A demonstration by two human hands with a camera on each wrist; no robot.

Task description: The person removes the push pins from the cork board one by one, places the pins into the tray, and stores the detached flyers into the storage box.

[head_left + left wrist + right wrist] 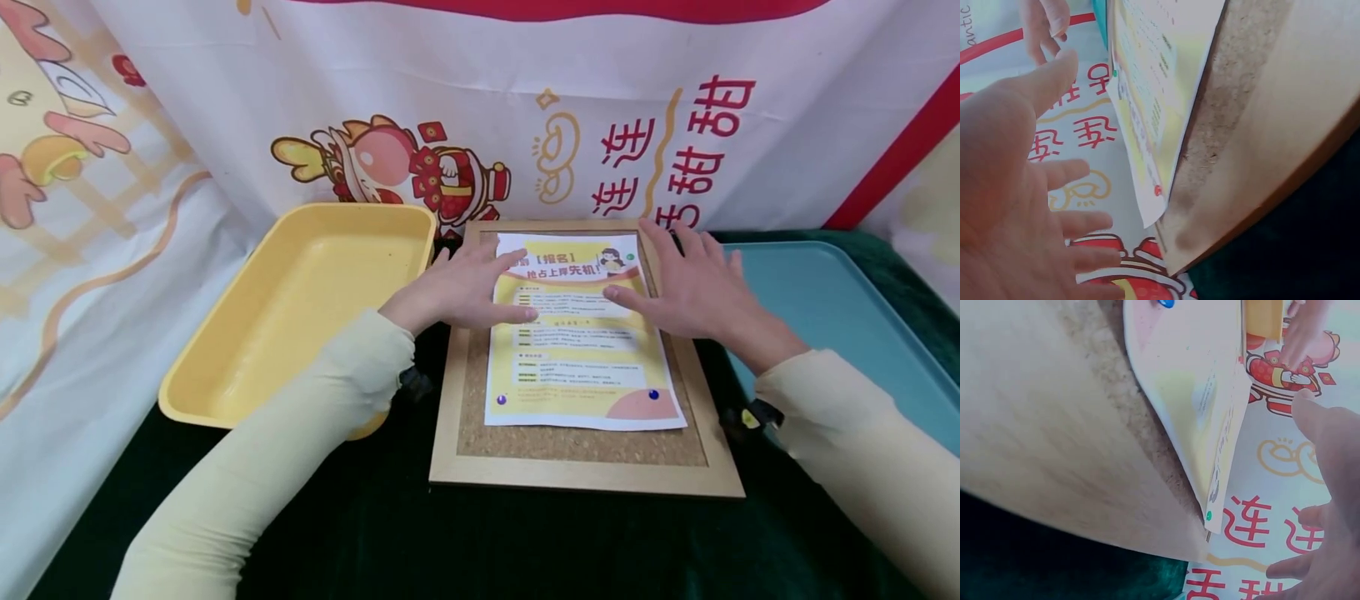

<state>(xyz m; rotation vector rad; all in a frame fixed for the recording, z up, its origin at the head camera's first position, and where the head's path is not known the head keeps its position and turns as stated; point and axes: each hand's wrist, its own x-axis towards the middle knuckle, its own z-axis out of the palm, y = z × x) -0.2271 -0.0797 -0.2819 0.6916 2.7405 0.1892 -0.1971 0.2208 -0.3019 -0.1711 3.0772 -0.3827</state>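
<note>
A yellow and white printed flyer (577, 358) lies on a wood-framed cork board (585, 450). Purple (502, 400) and blue (654, 395) push pins sit at its lower corners, a green pin (1209, 515) at the upper right, a red one (1158, 190) at the upper left. My left hand (468, 287) hovers over the board's upper left with fingers spread, holding nothing. Over the upper right, my right hand (693, 287) is likewise spread and empty. Both wrist views show the palms apart from the paper, whose top edge bends up slightly.
To the left of the board stands a yellow tray (300, 308). A teal tray (817, 308) lies to the right, partly behind my right arm. Dark green cloth (525, 542) covers the table, and a printed white curtain (465, 75) hangs behind the board.
</note>
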